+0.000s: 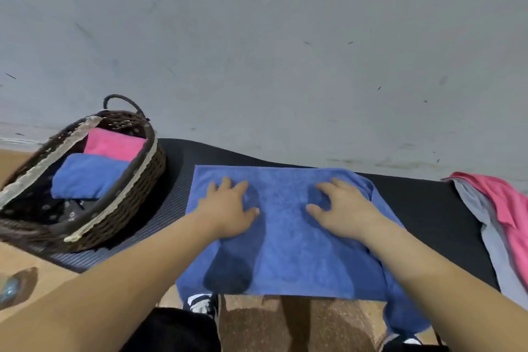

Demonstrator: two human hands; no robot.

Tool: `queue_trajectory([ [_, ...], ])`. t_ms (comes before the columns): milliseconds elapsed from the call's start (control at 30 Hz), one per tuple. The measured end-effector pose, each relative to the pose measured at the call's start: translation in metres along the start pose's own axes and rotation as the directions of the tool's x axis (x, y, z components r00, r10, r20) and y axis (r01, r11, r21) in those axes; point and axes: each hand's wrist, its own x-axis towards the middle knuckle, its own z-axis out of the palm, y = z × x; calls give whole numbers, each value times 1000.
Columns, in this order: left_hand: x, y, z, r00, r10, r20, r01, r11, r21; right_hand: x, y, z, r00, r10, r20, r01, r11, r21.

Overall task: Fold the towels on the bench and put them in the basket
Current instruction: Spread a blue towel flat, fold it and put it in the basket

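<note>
Two hands: both lie palm-down on the blue towel (288,237), apart from each other.
Left hand (231,211): fingers spread, flat on the towel's left part.
Right hand (343,208): fingers spread and slightly curled, on its right part.
Blue towel: spread over the black bench (423,208), near edge hanging over.
Basket (134,208): far left on the bench, holding a folded blue towel (85,177) and a folded pink towel (114,143).
Right end: pink towel (508,203) over a grey towel (491,243).
</note>
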Motion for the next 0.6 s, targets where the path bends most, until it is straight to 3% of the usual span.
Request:
queue_trajectory([
  [100, -13, 11, 18, 991, -73, 109, 76, 997, -28, -23, -7, 17, 980, 122, 157, -98, 983, -153],
  [267, -10, -1, 34, 999, -39, 18, 38, 999, 28, -27, -11, 48, 975, 151, 161, -135, 985, -103],
  [433, 3, -37, 33, 991, 59, -117, -48, 994, 96, -17, -25, 58, 991, 87, 103, -82, 995, -51],
  [600, 4, -45, 30, 982, 94, -165, -67, 985, 161, -21, -18, 49, 997, -58, 59, 65, 991, -120],
])
